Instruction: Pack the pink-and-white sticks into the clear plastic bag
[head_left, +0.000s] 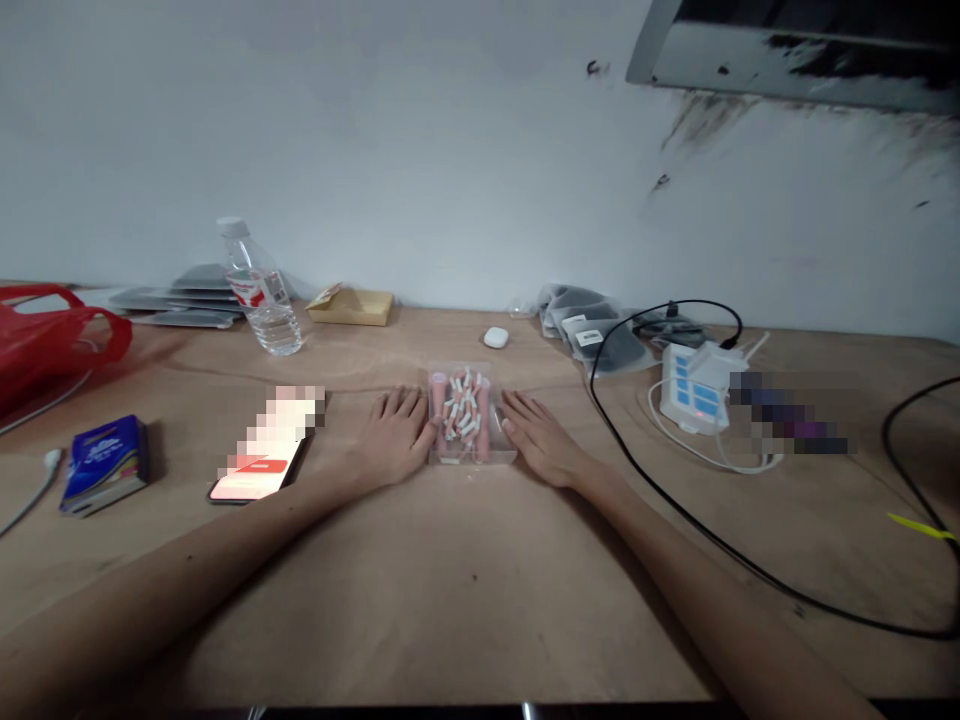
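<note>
Resting hands: left hand (394, 432) and right hand (541, 436) lie flat, fingers spread, gripping nothing.
Box: clear plastic box (471, 418), frame centre, touching both hands, filled with pink-and-white pieces.

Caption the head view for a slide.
Left hand and right hand rest flat on a wooden table, flanking a clear box of pink-and-white pieces.

2 bare forearms, no sleeves, no watch, no rings or bands in sight. Left hand (394, 435) and right hand (541, 437) ungloved, with short, plain, unpainted fingernails.
</note>
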